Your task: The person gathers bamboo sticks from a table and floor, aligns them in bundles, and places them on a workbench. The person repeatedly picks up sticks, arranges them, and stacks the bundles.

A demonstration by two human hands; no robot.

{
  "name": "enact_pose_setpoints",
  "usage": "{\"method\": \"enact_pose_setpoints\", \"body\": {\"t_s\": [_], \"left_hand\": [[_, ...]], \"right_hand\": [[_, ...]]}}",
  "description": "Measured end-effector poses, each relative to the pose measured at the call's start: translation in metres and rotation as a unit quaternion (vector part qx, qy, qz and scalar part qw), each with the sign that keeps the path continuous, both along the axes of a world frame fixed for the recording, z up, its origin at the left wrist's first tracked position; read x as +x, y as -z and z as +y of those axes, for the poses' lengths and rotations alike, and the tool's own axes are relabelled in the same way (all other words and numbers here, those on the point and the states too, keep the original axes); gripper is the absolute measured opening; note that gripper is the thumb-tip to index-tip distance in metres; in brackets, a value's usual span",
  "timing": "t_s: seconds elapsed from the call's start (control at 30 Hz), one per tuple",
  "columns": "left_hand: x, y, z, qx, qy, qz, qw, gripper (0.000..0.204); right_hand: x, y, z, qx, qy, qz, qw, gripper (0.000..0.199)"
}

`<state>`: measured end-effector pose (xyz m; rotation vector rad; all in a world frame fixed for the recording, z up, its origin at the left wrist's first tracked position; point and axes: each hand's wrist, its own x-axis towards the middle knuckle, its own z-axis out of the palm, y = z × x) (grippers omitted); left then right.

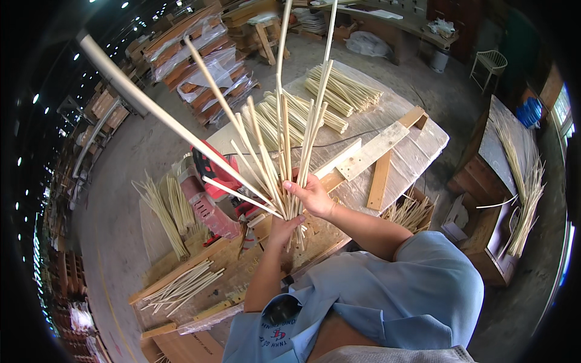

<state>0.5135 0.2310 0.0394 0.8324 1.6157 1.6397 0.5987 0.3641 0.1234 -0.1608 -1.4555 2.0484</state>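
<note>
A loose bunch of pale rattan sticks (257, 160) of uneven length rises in front of me and fans out at the top. My left hand (286, 228) is closed around its lower end, and short stick ends poke out below. Just above, my right hand (310, 195) grips the same bunch, its thumb lying across the sticks. Behind the bunch, on the left, a red and grey power saw (209, 202) stands on the worktable (417, 154). The sticks partly hide it.
Bundles of cut sticks (345, 91) lie at the table's far side; more bundles (163, 209) and short pieces (184, 286) lie left. A wooden fence (375, 151) crosses the table. Long strands (523, 193) rest on a side bench at right. Wrapped stacks (206, 66) stand behind.
</note>
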Motion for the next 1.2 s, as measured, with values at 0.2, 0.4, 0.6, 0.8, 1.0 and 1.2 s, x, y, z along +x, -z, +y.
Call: {"method": "enact_pose_setpoints", "body": {"t_s": [0.2, 0.4, 0.6, 0.8, 1.0, 1.2], "left_hand": [[0.000, 0.006, -0.003, 0.006, 0.009, -0.091, 0.996, 0.062], [0.005, -0.005, -0.004, 0.029, 0.007, -0.026, 0.999, 0.063], [0.021, -0.026, 0.001, 0.062, 0.013, 0.059, 0.996, 0.060], [0.025, -0.044, 0.012, 0.070, 0.007, 0.067, 0.995, 0.050], [0.037, -0.056, 0.026, 0.081, -0.003, 0.070, 0.994, 0.026], [0.025, -0.066, 0.038, 0.047, -0.065, 0.089, 0.993, 0.009]], "right_hand": [[0.003, -0.007, -0.001, 0.008, 0.046, -0.033, 0.998, 0.024], [0.007, -0.021, 0.003, -0.030, 0.095, -0.033, 0.994, 0.023], [0.026, -0.035, 0.010, -0.056, 0.095, -0.003, 0.994, 0.021], [0.036, -0.028, 0.030, -0.066, 0.149, 0.022, 0.986, 0.021], [0.046, -0.007, 0.048, -0.116, 0.172, 0.024, 0.978, 0.018], [0.058, 0.005, 0.062, -0.126, 0.201, 0.031, 0.971, 0.017]]}}
